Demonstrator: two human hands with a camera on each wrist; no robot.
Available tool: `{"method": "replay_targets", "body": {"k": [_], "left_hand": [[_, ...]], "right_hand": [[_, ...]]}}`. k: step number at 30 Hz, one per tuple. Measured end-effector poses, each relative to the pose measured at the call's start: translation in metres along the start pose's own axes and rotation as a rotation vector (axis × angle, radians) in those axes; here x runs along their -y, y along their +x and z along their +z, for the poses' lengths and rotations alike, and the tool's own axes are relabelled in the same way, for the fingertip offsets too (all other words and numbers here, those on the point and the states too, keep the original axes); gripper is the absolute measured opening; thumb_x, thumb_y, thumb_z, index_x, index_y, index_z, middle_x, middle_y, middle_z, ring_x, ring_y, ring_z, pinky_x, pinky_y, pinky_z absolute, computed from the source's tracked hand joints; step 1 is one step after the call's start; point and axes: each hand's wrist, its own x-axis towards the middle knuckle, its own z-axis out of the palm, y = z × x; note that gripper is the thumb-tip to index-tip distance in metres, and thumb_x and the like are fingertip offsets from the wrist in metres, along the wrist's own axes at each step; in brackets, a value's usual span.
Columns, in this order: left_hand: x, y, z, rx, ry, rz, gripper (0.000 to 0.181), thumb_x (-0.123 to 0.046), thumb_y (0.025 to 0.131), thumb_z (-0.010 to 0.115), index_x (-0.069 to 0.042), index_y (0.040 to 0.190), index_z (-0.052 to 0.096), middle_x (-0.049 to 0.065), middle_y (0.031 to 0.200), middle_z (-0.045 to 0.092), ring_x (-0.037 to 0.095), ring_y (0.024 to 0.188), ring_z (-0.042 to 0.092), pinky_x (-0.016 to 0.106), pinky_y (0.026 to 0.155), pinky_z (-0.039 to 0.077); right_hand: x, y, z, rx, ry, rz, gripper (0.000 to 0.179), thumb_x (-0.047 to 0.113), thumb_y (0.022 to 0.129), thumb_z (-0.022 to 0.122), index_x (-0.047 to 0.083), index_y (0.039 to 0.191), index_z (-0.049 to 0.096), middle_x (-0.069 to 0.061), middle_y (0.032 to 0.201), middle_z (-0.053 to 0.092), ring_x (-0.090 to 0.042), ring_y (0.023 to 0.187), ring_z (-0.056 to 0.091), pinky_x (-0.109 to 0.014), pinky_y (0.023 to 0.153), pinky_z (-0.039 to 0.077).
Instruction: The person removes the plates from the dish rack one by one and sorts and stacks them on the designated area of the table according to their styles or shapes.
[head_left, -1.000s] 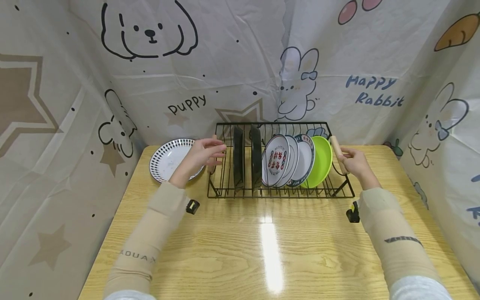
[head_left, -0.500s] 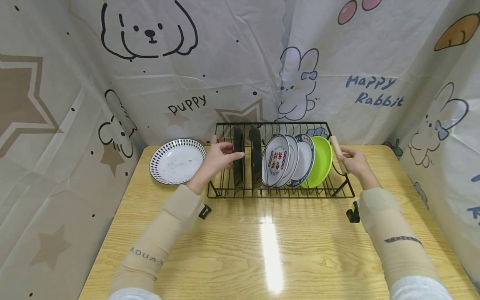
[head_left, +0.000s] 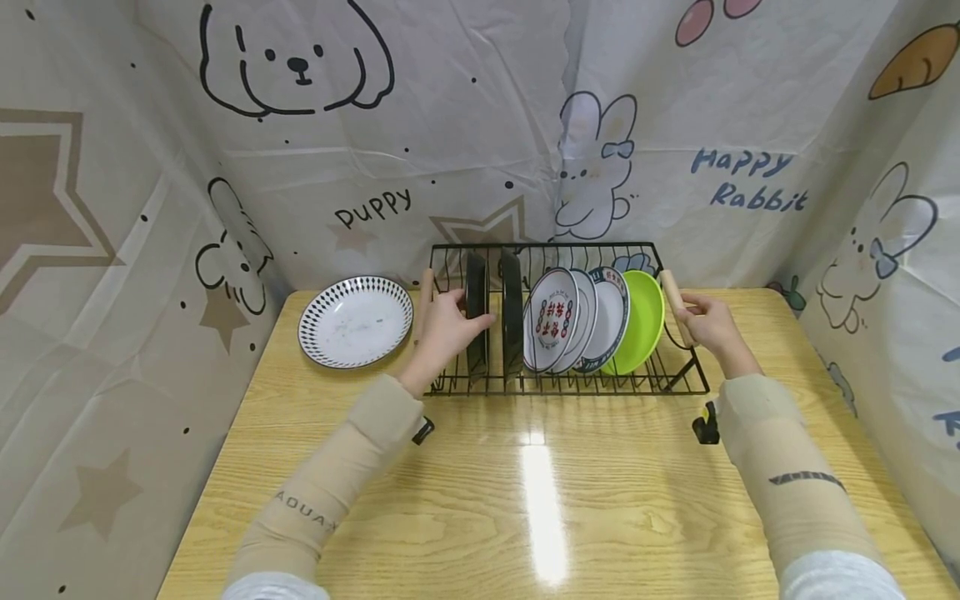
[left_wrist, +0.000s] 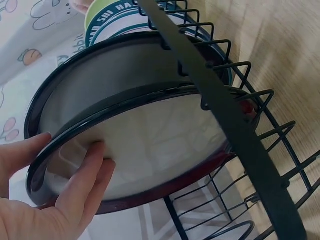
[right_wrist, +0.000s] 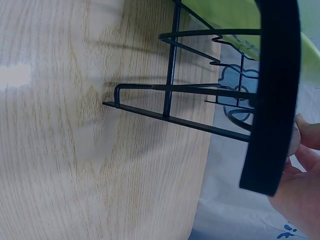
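Note:
In the head view my left hand [head_left: 447,329] is at the leftmost upright black-rimmed dish [head_left: 476,279] in the wire dish rack [head_left: 570,393]. The left wrist view shows the thumb on one side of this dish's rim and fingers on its pale inner face [left_wrist: 165,145], pinching it. A second dark dish [head_left: 512,292] stands just to its right. My right hand [head_left: 712,325] grips the rack's right wooden handle [head_left: 673,300]. Farther right in the rack lean a white plate with red characters [head_left: 543,342], blue-rimmed plates [head_left: 615,304] and a lime-green plate [head_left: 641,321].
A white plate with a black diamond rim [head_left: 356,321] lies on the wooden table [head_left: 450,500], left of the rack. The rack's left wooden handle [head_left: 426,292] stands beside my left hand. Printed cloth [head_left: 465,125] hangs behind and at both sides.
My left hand has moved right from above the rack's left end and now pinches the leftmost dark dish. My right hand stays on the handle.

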Motion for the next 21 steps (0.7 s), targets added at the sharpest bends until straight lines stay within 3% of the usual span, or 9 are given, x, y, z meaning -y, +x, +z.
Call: {"method": "replay_targets", "body": {"k": [1, 3, 5, 9, 11, 18, 21], "left_hand": [[-0.0003, -0.0002, 0.0009, 0.004, -0.009, -0.005, 0.058, -0.025, 0.08, 0.071, 0.006, 0.124, 0.051, 0.02, 0.103, 0.064, 0.025, 0.092, 0.061, 0.033, 0.075, 0.051], [-0.0005, -0.0005, 0.0027, 0.011, -0.023, -0.011, 0.056, -0.023, 0.08, 0.07, 0.007, 0.124, 0.05, 0.02, 0.091, 0.064, 0.021, 0.06, 0.058, 0.029, 0.058, 0.05], [-0.0007, -0.0009, 0.0041, 0.001, -0.009, -0.008, 0.048, -0.023, 0.08, 0.07, 0.006, 0.116, 0.055, 0.015, 0.076, 0.062, 0.017, 0.049, 0.05, 0.025, 0.05, 0.044], [-0.001, -0.0009, 0.0057, -0.014, 0.015, 0.016, 0.026, -0.021, 0.08, 0.07, 0.0, 0.091, 0.06, 0.003, 0.055, 0.047, 0.011, 0.044, 0.039, 0.023, 0.044, 0.034], [-0.0017, -0.0007, 0.0057, -0.019, 0.022, 0.022, 0.024, -0.02, 0.079, 0.07, 0.0, 0.088, 0.06, 0.001, 0.052, 0.043, 0.011, 0.043, 0.037, 0.023, 0.044, 0.033], [-0.0038, 0.0009, 0.0043, -0.023, 0.05, 0.009, 0.037, -0.017, 0.078, 0.071, 0.005, 0.106, 0.061, 0.008, 0.057, 0.056, 0.012, 0.04, 0.041, 0.023, 0.047, 0.037], [-0.0038, 0.001, 0.0049, -0.026, 0.031, 0.003, 0.03, -0.017, 0.078, 0.071, 0.003, 0.098, 0.063, 0.008, 0.059, 0.055, 0.012, 0.041, 0.039, 0.024, 0.047, 0.036]], "right_hand": [[-0.0003, 0.0004, 0.0002, -0.001, -0.002, 0.0, 0.05, 0.018, 0.098, 0.038, -0.002, 0.142, 0.026, -0.033, 0.127, 0.039, -0.037, 0.105, 0.046, -0.038, 0.077, 0.048], [-0.0006, 0.0008, 0.0005, -0.003, -0.003, 0.001, 0.05, 0.018, 0.098, 0.038, -0.002, 0.142, 0.026, -0.033, 0.127, 0.039, -0.037, 0.106, 0.046, -0.036, 0.075, 0.048], [-0.001, 0.001, 0.0007, -0.003, -0.001, 0.002, 0.05, 0.017, 0.098, 0.038, -0.002, 0.142, 0.025, -0.033, 0.128, 0.039, -0.037, 0.106, 0.046, -0.033, 0.073, 0.047], [-0.0008, 0.0006, 0.0001, 0.0, 0.004, 0.003, 0.049, 0.016, 0.098, 0.037, -0.002, 0.142, 0.025, -0.033, 0.128, 0.038, -0.039, 0.108, 0.045, -0.031, 0.072, 0.046], [-0.0008, 0.0005, -0.0004, 0.001, 0.003, 0.004, 0.05, 0.015, 0.098, 0.037, -0.002, 0.143, 0.025, -0.033, 0.129, 0.037, -0.039, 0.108, 0.045, -0.031, 0.072, 0.046], [0.0003, 0.0001, -0.0001, 0.005, 0.004, 0.006, 0.05, 0.017, 0.098, 0.037, -0.002, 0.143, 0.024, -0.033, 0.129, 0.037, -0.039, 0.109, 0.044, -0.032, 0.072, 0.046], [-0.0001, 0.0003, 0.0, 0.008, 0.001, 0.006, 0.05, 0.017, 0.098, 0.037, -0.002, 0.143, 0.024, -0.033, 0.129, 0.037, -0.039, 0.108, 0.044, -0.031, 0.072, 0.046]]}}
